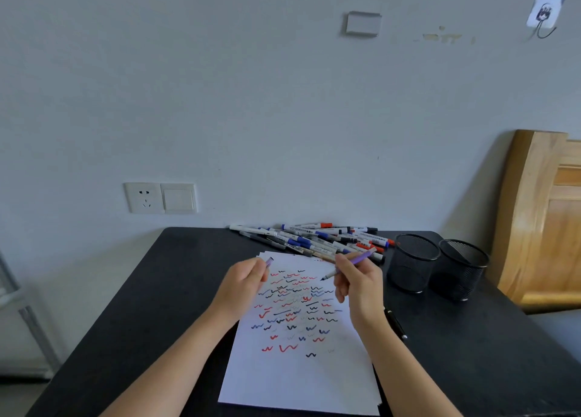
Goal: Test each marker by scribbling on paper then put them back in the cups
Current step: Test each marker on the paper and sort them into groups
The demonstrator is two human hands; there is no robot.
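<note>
My right hand (358,286) gripped the uncapped purple pen (356,260) over the paper (298,382); my left hand (245,283) pinched its cap (269,262). Next, I judged: scribble toward the table's (471,360) near edge, then recap.

Your left forearm (176,353) and right forearm (405,366) come in bare from the bottom edge, angled towards each other. Your left hand (243,283) is raised, its fingers curled, pinching a small purple cap (269,262) at the fingertips. Your right hand (358,283) is level with it and apart from it, gripping a purple pen (356,260) whose tip points down towards the left hand.
</note>
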